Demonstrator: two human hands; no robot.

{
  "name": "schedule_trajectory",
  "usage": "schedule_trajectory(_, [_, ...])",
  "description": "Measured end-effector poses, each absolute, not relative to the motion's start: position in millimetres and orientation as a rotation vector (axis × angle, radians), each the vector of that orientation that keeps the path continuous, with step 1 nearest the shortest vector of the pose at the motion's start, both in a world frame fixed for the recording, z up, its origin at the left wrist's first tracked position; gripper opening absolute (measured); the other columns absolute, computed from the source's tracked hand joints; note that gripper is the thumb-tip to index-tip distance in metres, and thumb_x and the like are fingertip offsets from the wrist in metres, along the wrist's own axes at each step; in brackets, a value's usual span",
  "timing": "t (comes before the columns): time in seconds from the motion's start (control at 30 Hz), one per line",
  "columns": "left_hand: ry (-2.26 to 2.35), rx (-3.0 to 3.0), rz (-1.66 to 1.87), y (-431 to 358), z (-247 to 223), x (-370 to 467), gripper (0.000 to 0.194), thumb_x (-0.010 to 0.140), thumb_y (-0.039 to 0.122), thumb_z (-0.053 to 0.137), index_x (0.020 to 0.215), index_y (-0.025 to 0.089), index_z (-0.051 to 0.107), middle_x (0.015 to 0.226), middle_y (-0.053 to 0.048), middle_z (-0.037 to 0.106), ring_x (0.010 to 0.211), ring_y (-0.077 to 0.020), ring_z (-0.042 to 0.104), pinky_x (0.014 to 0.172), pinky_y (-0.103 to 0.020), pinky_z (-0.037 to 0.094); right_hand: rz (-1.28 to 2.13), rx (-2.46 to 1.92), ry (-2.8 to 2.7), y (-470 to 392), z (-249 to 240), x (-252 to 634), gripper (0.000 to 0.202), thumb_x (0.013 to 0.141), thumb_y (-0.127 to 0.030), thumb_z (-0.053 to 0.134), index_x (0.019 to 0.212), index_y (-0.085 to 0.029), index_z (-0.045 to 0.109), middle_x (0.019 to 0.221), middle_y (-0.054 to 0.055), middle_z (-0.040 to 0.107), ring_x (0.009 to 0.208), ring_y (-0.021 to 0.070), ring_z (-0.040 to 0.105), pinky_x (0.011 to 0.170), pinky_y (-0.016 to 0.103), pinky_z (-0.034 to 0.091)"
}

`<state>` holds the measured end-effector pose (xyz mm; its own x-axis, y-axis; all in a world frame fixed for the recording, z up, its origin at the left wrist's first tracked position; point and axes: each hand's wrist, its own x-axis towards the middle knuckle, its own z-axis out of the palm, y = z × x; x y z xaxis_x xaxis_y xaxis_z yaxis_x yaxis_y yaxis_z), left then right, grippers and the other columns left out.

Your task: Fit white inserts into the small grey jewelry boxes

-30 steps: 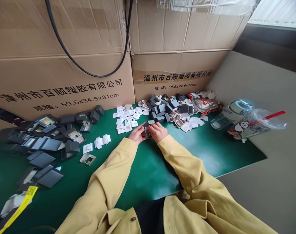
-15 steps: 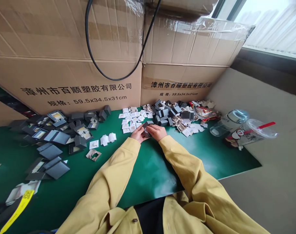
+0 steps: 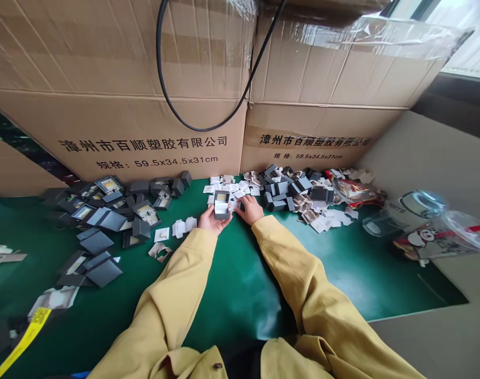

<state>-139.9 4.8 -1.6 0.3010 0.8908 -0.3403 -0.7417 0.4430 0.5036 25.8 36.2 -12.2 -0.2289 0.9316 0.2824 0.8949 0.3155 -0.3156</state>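
Observation:
My left hand [image 3: 211, 222] is closed around a small dark grey jewellery box [image 3: 222, 206], which stands with its lid raised and its pale inside facing me. Close to its right side, my right hand [image 3: 251, 209] has its fingers pinched together at a small white card [image 3: 233, 203]; the fingertips partly cover it. Behind both hands lies a spread of white card inserts [image 3: 216, 180]. A heap of grey boxes [image 3: 281, 187] lies beyond my right hand, with loose card pieces [image 3: 321, 221] in front of it.
Many opened grey boxes [image 3: 101, 220] cover the left of the green table [image 3: 240, 295]. Large cartons [image 3: 153, 121] wall off the back, with a black cable [image 3: 208, 129] hanging before them. Plastic cups [image 3: 425, 237] and a red snack wrapper [image 3: 354, 192] are at the right.
The box has been opened and turned towards me in my left hand. My right hand has come away from it to the white card. The view has shifted slightly left.

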Motion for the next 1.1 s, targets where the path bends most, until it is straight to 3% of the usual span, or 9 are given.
schedule_trajectory(0.1, [0.611, 0.303, 1.066, 2.5, -3.8, -134.0, 0.046, 0.087, 0.038, 0.036, 0.122, 0.009, 0.045, 0.093, -0.013, 0.066, 0.081, -0.0181, 0.064, 0.072, -0.031, 0.053, 0.16, -1.54, -2.17, 31.8, -14.0, 30.0, 0.024, 0.079, -0.028, 0.052, 0.1, -0.017, 0.054, 0.094, 0.007, 0.058, 0.09, 0.0172, 0.049, 0.073, 0.025, 0.043])
schedule_trajectory(0.23, [0.61, 0.345, 1.049, -1.4, -5.6, -130.2, 0.043, 0.089, 0.037, 0.035, 0.12, 0.009, 0.046, 0.095, -0.012, 0.066, 0.087, -0.0185, 0.063, 0.078, -0.031, 0.052, 0.147, -1.454, -1.98, 15.2, -16.1, 37.0, 0.029, 0.083, -0.019, 0.04, 0.111, -0.016, 0.05, 0.093, 0.007, 0.057, 0.084, 0.0146, 0.052, 0.075, 0.024, 0.044])
schedule_trajectory(0.4, [0.672, 0.429, 0.997, -6.6, -10.3, -121.6, 0.041, 0.084, 0.032, 0.046, 0.12, 0.011, 0.046, 0.099, -0.013, 0.064, 0.089, -0.0219, 0.063, 0.081, -0.04, 0.051, 0.425, -1.393, -1.518, -5.5, -18.5, 45.2, 0.027, 0.082, -0.028, 0.039, 0.105, -0.017, 0.049, 0.09, 0.006, 0.056, 0.072, 0.0121, 0.056, 0.061, 0.023, 0.05])
schedule_trajectory(0.57, [0.697, 0.487, 0.886, -10.5, -10.2, -115.4, 0.042, 0.083, 0.033, 0.05, 0.119, 0.012, 0.046, 0.101, -0.014, 0.062, 0.09, -0.0233, 0.063, 0.078, -0.041, 0.052, 0.752, -1.258, -1.307, -7.6, -15.4, 46.2, 0.04, 0.077, -0.029, 0.042, 0.117, -0.021, 0.042, 0.091, 0.003, 0.056, 0.064, 0.0099, 0.059, 0.06, 0.025, 0.053])
schedule_trajectory(0.7, [0.725, 0.456, 0.871, -11.2, -6.5, -114.8, 0.039, 0.085, 0.033, 0.046, 0.116, 0.01, 0.049, 0.098, -0.014, 0.064, 0.088, -0.0233, 0.063, 0.075, -0.038, 0.053, 0.88, -1.183, -1.21, -2.7, -14.4, 46.1, 0.027, 0.073, -0.032, 0.05, 0.096, -0.019, 0.055, 0.086, 0.003, 0.059, 0.065, 0.0111, 0.058, 0.062, 0.026, 0.052])
schedule_trajectory(0.87, [0.732, 0.416, 0.878, -8.6, -7.7, -114.9, 0.036, 0.086, 0.032, 0.044, 0.112, 0.009, 0.05, 0.096, -0.013, 0.064, 0.088, -0.0232, 0.063, 0.075, -0.038, 0.053, 1.01, -1.127, -1.041, 5.7, -20.8, 49.0, 0.023, 0.066, -0.036, 0.062, 0.078, -0.019, 0.051, 0.065, -0.002, 0.054, 0.058, 0.0102, 0.053, 0.053, 0.023, 0.047])
schedule_trajectory(1.1, [0.752, 0.4, 0.888, -8.9, -6.1, -113.2, 0.038, 0.086, 0.032, 0.042, 0.116, 0.009, 0.048, 0.098, -0.014, 0.063, 0.089, -0.0237, 0.063, 0.078, -0.038, 0.052, 0.847, -1.064, -1.126, 3.3, -20.5, 46.5, 0.036, 0.073, -0.037, 0.055, 0.106, -0.021, 0.054, 0.082, 0.003, 0.056, 0.067, 0.0125, 0.055, 0.054, 0.024, 0.049])
